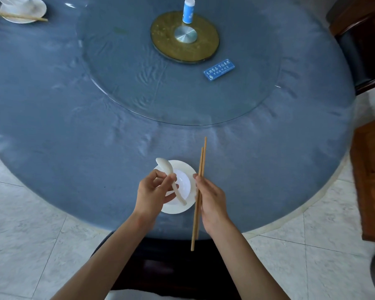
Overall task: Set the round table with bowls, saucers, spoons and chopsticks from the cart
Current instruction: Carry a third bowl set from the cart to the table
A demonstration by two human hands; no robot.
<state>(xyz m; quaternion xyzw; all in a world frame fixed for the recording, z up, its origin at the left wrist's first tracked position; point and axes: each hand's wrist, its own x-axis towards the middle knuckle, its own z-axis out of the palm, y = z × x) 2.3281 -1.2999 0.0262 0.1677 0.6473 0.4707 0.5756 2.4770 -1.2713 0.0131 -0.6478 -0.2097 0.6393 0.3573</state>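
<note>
A white saucer (187, 169) with a white bowl (185, 187) on it sits at the near edge of the round blue table (74, 126). My left hand (152, 191) holds a white ceramic spoon (171, 176) above the bowl, with the spoon's head pointing away from me to the left. My right hand (210, 198) grips a pair of wooden chopsticks (200, 180) just right of the saucer, pointing away from me, their near ends past the table edge. At the far left a second saucer (39, 9) holds a bowl (15, 1) and has chopsticks (17, 16) laid across it.
A glass turntable (139, 83) covers the table's middle, with a brass hub (184, 37), a blue and white cylinder (188, 10) and a blue sign card (219, 69) on it. Wooden chairs (368, 180) stand at the right. A dark chair (165, 267) is below my arms.
</note>
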